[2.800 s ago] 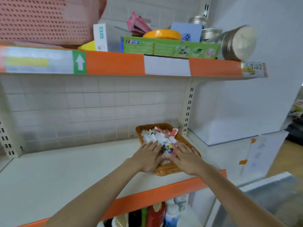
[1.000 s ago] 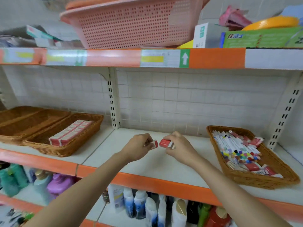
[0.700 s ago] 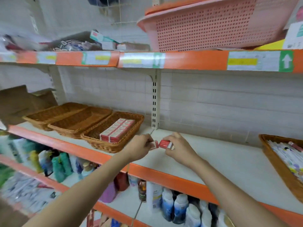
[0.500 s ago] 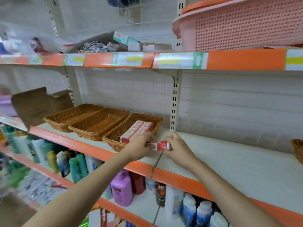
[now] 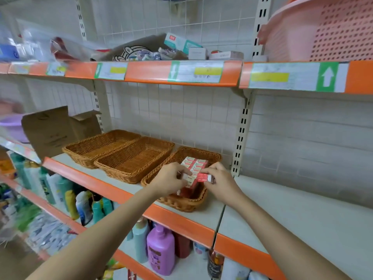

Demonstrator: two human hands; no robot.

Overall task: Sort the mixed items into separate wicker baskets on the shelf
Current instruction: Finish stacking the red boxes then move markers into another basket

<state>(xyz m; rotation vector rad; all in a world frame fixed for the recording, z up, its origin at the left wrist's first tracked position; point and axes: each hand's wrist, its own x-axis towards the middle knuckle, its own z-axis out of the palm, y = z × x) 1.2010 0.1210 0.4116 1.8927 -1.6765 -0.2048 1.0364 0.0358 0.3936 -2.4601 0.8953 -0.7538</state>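
**Q:** Over the rightmost of the three wicker baskets, what do the two hands hold?

**A:** Small red-and-white boxes. My right hand pinches one red box between thumb and fingertips, lengthwise, just above the near end of the basket. My left hand is curled around another small box, mostly hidden by my fingers. The hands are close together, the two boxes nearly touching.

**Q:** Where do the matching items lie?

**A:** A row of like boxes already sits packed along the basket's middle, towards the far end. The two wicker baskets to the left show only bare weave. All three stand on the white shelf with the orange front edge.

**Q:** How should such a box handle?

**A:** I judge it light and stiff, thin card that would dent under a hard squeeze. A grip on the long sides, near the middle, keeps it level and leaves the ends free to butt against the row.

**Q:** What does the placing call for?

**A:** Probably lowering each box flat beside the row, aligned with it, so nothing tips against the sloping wicker wall.
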